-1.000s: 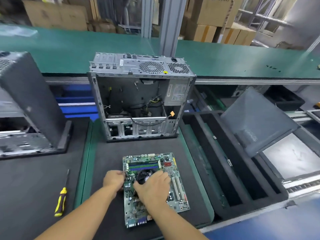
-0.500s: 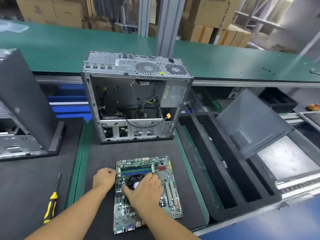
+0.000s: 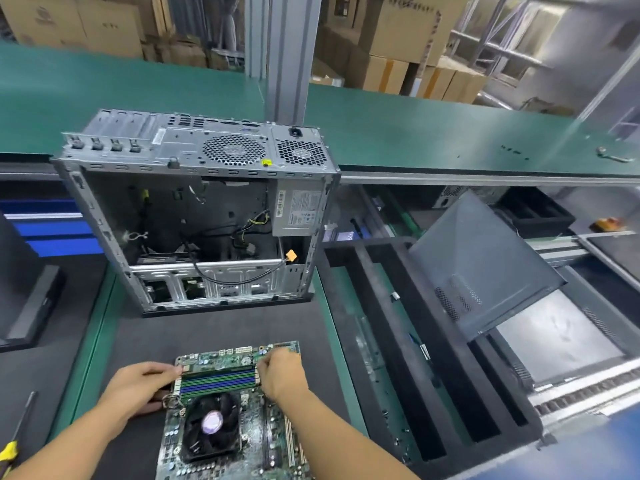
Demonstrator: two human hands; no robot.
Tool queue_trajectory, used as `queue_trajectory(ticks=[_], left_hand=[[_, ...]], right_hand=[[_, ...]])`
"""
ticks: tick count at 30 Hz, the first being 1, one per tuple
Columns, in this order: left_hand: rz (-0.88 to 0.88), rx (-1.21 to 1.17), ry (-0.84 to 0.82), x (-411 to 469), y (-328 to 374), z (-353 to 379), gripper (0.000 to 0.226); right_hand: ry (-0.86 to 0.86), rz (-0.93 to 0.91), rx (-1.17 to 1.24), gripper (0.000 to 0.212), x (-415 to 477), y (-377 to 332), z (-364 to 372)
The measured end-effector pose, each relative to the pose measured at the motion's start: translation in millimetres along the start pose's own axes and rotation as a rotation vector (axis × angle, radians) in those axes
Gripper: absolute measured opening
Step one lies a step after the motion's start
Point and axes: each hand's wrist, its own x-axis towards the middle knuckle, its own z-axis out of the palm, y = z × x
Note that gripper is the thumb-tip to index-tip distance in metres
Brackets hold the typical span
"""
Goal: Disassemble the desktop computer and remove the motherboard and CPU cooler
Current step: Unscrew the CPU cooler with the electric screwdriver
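**Fingers (image 3: 166, 370) at both ends of the memory slots (image 3: 218, 380); motherboard (image 3: 258, 422) lying outside the case (image 3: 207, 143)**

The fingers of the left hand (image 3: 138, 386) lay fairly straight and close together. Their tips touched the left end of the memory slots, and the thumb was spread low beside the board's left edge. The fingers of the right hand (image 3: 282, 377) were bent down onto the right end of the same slots. Seen from behind the knuckles, it could not be told whether they pinched anything.

A green bench (image 3: 433, 133) ran across the far side, with stacked cardboard boxes (image 3: 398, 32) behind it. The computer case stood on a black foam mat (image 3: 214, 327) with its open side facing the camera. The power supply (image 3: 299, 211) was in its upper right corner, and loose cables hung inside the otherwise bare bay. To the right, a grey side panel (image 3: 485, 258) leaned tilted over a black foam tray (image 3: 349, 327) with long slots.

The motherboard lay flat on the mat, in front of the case and apart from it, between the person's forearms. The CPU cooler (image 3: 211, 429), a black fan with a round pale hub, sat on the board just below the memory slots. Neither hand touched it.

A screwdriver (image 3: 9, 451) with a yellow and black handle lay on the mat at the lower left edge, well apart from the board.
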Motion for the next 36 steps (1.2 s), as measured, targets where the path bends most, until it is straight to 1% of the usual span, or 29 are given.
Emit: queue_trajectory(ticks=[3, 6, 8, 10, 13, 16, 18, 24, 26, 30, 33, 36], left_hand=[[0.019, -0.016, 0.000, -1, -2, 0, 0.019], [0.015, 0.005, -0.014, -1, -1, 0, 0.016], [0.001, 0.010, -0.027, -1, 2, -1, 0.015], [-0.014, 0.023, -0.038, -1, 4, -3, 0.016], [-0.037, 0.044, -0.064, -3, 8, -5, 0.014], [-0.052, 0.079, -0.040, -3, 12, -4, 0.014], [-0.061, 0.100, -0.020, -3, 15, -1, 0.014], [-0.120, 0.133, 0.012, -2, 22, 3, 0.013], [-0.141, 0.127, 0.018, 0, 23, 4, 0.011], [-0.184, 0.087, 0.011, 2, 21, 2, 0.011], [-0.209, 0.057, 0.000, 2, 21, 2, 0.013], [-0.215, 0.052, -0.009, 2, 21, 1, 0.013]], right_hand=[[-0.008, 0.020, 0.031, 0.038, 6, 1, 2], [-0.037, 0.059, 0.025, 0.042, 13, 0, 1], [-0.052, 0.112, 0.084, 0.037, 17, -2, 1], [-0.067, 0.136, 0.119, 0.027, 19, -4, 0], [-0.099, 0.127, 0.134, 0.024, 22, -4, -3], [-0.125, 0.124, 0.136, 0.027, 26, -3, -4], [-0.129, 0.121, 0.127, 0.033, 28, -2, -3], [-0.144, 0.080, 0.040, 0.044, 34, 1, 3], [-0.155, 0.064, 0.009, 0.041, 37, 1, 3], [-0.163, 0.051, 0.001, 0.021, 39, 1, 5], [-0.137, 0.070, 0.027, 0.027, 41, 1, 5], [-0.162, 0.098, -0.011, 0.023, 42, -3, 6]])
